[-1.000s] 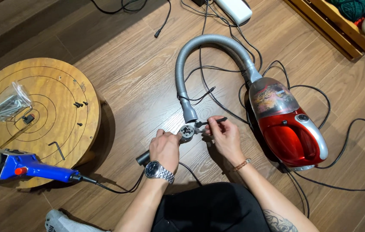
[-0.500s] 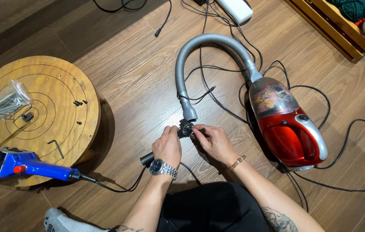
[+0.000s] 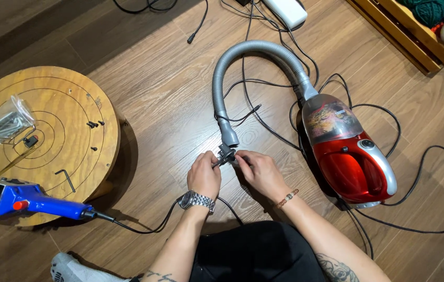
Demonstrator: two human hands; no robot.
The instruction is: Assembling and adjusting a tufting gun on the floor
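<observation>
Small dark metal fitting (image 3: 225, 155) sitting just below the grey hose's end (image 3: 229, 139), over the wooden floor (image 3: 170, 94). Left hand (image 3: 204, 175) and right hand (image 3: 261, 173) both pinching it from either side, fingers curled closed around it. Red vacuum cleaner (image 3: 350, 156) lying close by on the right; blue power tool (image 3: 34, 202) resting on the round wooden counter (image 3: 76, 94).

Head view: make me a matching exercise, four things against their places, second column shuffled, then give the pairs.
1. vacuum cleaner
2. blue power tool
3. small metal part
4. clear bag of hardware

A. lying on the round wooden board, upper left part
B. between the left hand and right hand, at the hose end
C. on the floor, right of the hands
D. at the board's near edge, cord trailing

1-C, 2-D, 3-B, 4-A
</observation>
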